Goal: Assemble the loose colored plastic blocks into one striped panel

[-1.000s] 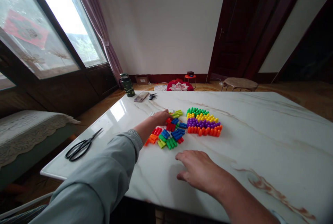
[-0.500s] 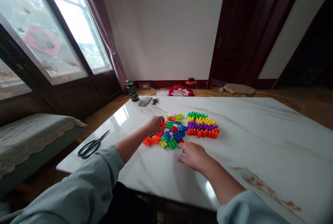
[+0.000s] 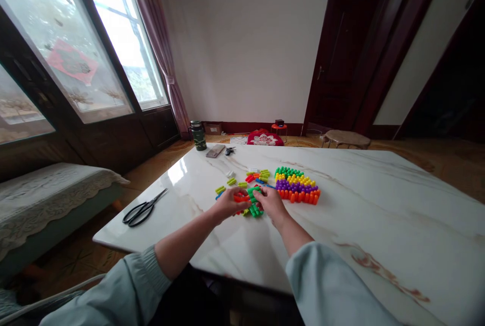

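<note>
Over the loose pile my two hands meet. My left hand (image 3: 230, 203) is closed on an orange plastic building block (image 3: 241, 198). Against it sits a green plastic building block (image 3: 253, 193), pinched by the fingers of my right hand (image 3: 273, 205). Whether the two blocks are joined cannot be made out. More loose blocks (image 3: 256, 211) in green, red, blue and lime lie under and behind the hands, partly hidden by them. Just right of the pile stand neat rows of bullet-shaped blocks (image 3: 297, 187) in green, yellow, purple and orange.
Black-handled scissors (image 3: 139, 213) lie on the left of the white marble-patterned table (image 3: 364, 199). Along its far left edge are a camouflage flask (image 3: 198, 136), a phone (image 3: 215, 151) and keys (image 3: 229, 151). A round stool (image 3: 346, 138) stands beyond the table.
My right hand has moved up to my left hand and taken hold of the green block. My left hand has come slightly nearer with its block. The view has shifted a little.
</note>
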The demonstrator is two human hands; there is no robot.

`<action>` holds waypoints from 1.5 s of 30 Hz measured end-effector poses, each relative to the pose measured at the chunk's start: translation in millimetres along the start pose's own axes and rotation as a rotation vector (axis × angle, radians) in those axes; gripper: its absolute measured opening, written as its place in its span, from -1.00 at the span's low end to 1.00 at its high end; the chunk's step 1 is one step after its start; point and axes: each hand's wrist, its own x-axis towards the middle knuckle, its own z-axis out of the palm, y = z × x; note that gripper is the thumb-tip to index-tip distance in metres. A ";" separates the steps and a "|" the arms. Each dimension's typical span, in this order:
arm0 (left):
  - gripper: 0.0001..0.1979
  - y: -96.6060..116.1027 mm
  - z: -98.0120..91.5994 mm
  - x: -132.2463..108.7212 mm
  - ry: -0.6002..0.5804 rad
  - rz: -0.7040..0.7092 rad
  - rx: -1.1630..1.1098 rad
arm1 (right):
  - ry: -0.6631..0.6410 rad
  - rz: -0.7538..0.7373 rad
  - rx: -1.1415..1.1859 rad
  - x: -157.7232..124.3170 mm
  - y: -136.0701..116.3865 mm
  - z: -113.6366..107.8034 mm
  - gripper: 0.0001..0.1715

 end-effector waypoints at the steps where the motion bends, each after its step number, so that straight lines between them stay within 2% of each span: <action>1: -0.57 -0.5 -0.4 0.4 -0.024 -0.055 -0.040 | 0.013 -0.015 -0.027 1.9 1.8 0.4 -0.78; 3: -0.61 -1.7 -5.2 1.6 -0.035 -0.166 -0.042 | 0.079 0.004 -0.124 7.2 7.9 -2.0 -0.82; 6: -0.70 -4.3 -17.2 1.7 0.000 -0.314 0.040 | 0.169 0.109 -0.304 16.2 20.4 -11.2 -0.83; 8: -0.72 -7.0 -22.6 0.3 0.008 -0.377 0.065 | 0.142 0.175 -0.370 20.2 26.7 -17.5 -0.81; 10: -0.71 -9.7 -23.3 -1.0 0.017 -0.386 0.063 | 0.090 0.186 -0.339 21.5 28.4 -21.1 -0.83; 12: -0.66 -11.8 -20.2 -0.7 0.026 -0.348 0.026 | 0.082 0.128 -0.222 20.7 25.0 -21.4 -0.95; 14: -0.60 -12.8 -15.6 1.7 0.037 -0.289 -0.038 | 0.125 0.058 -0.097 18.1 18.1 -19.4 -0.85; 16: -0.56 -12.6 -11.1 5.7 0.059 -0.223 -0.111 | 0.146 0.046 -0.067 13.5 10.4 -16.5 -0.77; 19: -0.53 -10.7 -4.6 11.6 0.089 -0.152 -0.196 | 0.039 0.068 -0.118 4.2 1.1 -11.9 -0.74; 21: -0.52 -8.2 0.0 13.3 0.090 -0.117 -0.215 | -0.066 0.035 -0.121 -1.4 -2.4 -8.8 -0.67; 23: -0.50 -4.8 4.3 12.7 0.083 -0.084 -0.226 | -0.108 -0.015 -0.103 -4.8 -3.7 -6.0 -0.64; 29: -0.48 3.0 9.3 7.2 -0.033 -0.028 -0.226 | -0.058 -0.062 -0.065 -3.2 -0.2 -4.8 -0.73; 31: -0.53 0.0 8.0 8.5 -0.045 -0.007 -0.184 | -0.030 -0.060 -0.042 0.0 1.4 -9.8 -0.76; 33: -0.61 -5.8 5.0 11.6 -0.024 0.033 -0.080 | 0.052 -0.073 -0.065 3.7 3.2 -20.5 -0.80; 35: -0.71 -12.0 0.2 15.2 0.026 0.067 0.095 | 0.179 -0.112 -0.222 6.6 5.2 -37.0 -0.83; 37: -0.77 -16.3 -5.9 17.7 0.061 0.077 0.254 | 0.297 -0.146 -0.497 7.4 7.3 -55.7 -0.86; 39: -0.79 -18.1 -11.7 18.9 0.075 0.055 0.322 | 0.354 -0.127 -0.767 6.3 9.6 -71.7 -0.87; 42: -0.80 -19.1 -17.5 19.5 0.086 0.013 0.349 | 0.311 -0.039 -1.016 4.7 14.9 -84.1 -0.85; 45: -0.82 -22.2 -19.3 20.5 0.094 0.018 0.383 | 0.246 0.003 -1.122 8.3 23.0 -86.3 -0.84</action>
